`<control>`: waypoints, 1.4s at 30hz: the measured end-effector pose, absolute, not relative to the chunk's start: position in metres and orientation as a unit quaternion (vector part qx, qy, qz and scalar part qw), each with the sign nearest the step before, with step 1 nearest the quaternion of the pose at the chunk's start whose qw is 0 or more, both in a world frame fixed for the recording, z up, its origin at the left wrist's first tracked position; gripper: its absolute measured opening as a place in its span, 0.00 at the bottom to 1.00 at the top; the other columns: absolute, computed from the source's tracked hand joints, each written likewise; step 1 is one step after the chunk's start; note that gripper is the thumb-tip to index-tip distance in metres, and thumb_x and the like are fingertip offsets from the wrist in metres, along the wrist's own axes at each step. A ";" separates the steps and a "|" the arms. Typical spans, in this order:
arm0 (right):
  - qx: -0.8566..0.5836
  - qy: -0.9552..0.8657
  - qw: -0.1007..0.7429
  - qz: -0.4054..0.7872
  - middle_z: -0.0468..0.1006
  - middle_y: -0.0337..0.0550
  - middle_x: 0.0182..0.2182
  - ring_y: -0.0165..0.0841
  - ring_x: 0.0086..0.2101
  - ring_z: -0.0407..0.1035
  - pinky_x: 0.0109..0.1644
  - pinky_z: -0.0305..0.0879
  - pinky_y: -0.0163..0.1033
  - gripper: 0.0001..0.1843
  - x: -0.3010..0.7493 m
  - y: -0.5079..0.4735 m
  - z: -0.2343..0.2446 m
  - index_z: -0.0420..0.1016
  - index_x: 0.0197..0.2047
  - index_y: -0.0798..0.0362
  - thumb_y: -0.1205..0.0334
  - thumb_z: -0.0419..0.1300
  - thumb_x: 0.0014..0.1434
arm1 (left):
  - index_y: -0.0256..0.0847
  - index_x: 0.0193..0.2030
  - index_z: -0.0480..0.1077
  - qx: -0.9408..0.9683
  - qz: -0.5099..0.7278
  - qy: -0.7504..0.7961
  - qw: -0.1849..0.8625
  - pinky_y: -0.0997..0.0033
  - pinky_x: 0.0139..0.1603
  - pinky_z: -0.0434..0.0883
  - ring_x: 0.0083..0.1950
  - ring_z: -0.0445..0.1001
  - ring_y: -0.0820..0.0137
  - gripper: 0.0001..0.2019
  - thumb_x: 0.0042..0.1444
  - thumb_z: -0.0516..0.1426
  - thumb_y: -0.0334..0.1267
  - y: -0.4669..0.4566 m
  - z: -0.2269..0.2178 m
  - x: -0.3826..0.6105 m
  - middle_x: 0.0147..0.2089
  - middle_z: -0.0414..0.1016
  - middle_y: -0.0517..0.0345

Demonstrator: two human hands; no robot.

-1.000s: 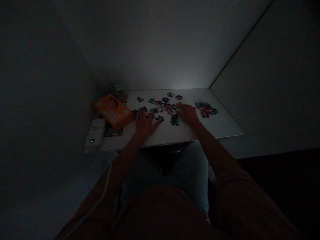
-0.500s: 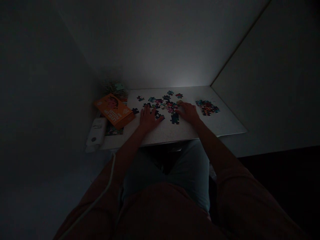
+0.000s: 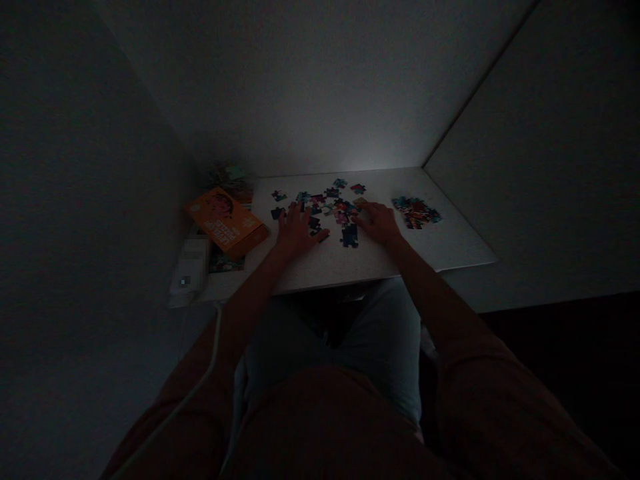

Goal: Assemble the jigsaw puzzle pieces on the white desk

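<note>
The scene is very dark. Several loose jigsaw pieces point(image 3: 330, 203) lie scattered on a white desk point(image 3: 400, 257). My left hand point(image 3: 296, 232) rests flat on the desk with fingers spread, its fingertips among the pieces. My right hand point(image 3: 379, 223) lies palm down at the right edge of the scatter, fingers curled over some pieces; what is under them is hidden. A dark joined bit point(image 3: 349, 236) sits between the two hands. A small assembled cluster of pieces point(image 3: 415, 213) lies apart to the right.
An orange puzzle box point(image 3: 226, 221) lies at the desk's left edge, on top of a printed sheet. A white device point(image 3: 189, 275) with a cable sits at the near left corner. Walls close in on the left, back and right. My lap is under the desk edge.
My left hand has slid forward and slightly right into the pieces. My right hand has barely shifted. The view has tilted a little.
</note>
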State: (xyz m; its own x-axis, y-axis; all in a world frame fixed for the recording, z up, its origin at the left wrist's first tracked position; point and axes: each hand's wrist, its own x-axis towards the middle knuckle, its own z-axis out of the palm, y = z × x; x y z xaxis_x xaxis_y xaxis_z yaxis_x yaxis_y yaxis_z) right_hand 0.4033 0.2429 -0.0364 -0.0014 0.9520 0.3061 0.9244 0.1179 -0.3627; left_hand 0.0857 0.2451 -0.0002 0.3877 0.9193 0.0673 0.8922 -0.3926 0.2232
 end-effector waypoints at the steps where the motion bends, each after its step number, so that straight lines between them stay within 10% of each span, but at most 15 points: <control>1: -0.663 -0.706 0.245 0.029 0.79 0.57 0.77 0.60 0.75 0.70 0.79 0.64 0.71 0.39 0.404 0.243 -0.037 0.79 0.77 0.45 0.28 0.56 0.78 | 0.38 0.92 0.53 0.834 0.091 0.539 0.077 0.36 0.94 0.42 0.96 0.39 0.46 0.50 0.76 0.49 0.73 0.241 -0.001 0.088 0.96 0.44 0.37; 16: -0.674 -0.673 0.300 0.054 0.81 0.50 0.75 0.56 0.75 0.70 0.82 0.59 0.71 0.35 0.414 0.252 -0.043 0.81 0.76 0.42 0.38 0.44 0.84 | 0.51 0.89 0.62 0.936 0.056 0.336 0.085 0.33 0.94 0.43 0.94 0.52 0.51 0.33 0.84 0.45 0.57 0.198 -0.003 0.145 0.92 0.59 0.52; 27: -0.682 -0.666 0.295 0.065 0.81 0.52 0.75 0.59 0.73 0.71 0.80 0.62 0.70 0.40 0.413 0.254 -0.041 0.80 0.76 0.43 0.32 0.41 0.84 | 0.52 0.89 0.62 0.898 0.031 0.430 0.082 0.26 0.93 0.40 0.96 0.41 0.38 0.39 0.79 0.55 0.65 0.210 0.003 0.106 0.96 0.45 0.42; 42: -0.686 -0.653 0.318 0.048 0.83 0.62 0.70 0.57 0.71 0.74 0.79 0.63 0.68 0.42 0.414 0.251 -0.040 0.81 0.72 0.50 0.30 0.41 0.83 | 0.43 0.88 0.60 0.860 0.093 0.495 0.087 0.35 0.89 0.55 0.93 0.54 0.45 0.36 0.81 0.53 0.57 0.158 -0.001 0.023 0.92 0.59 0.36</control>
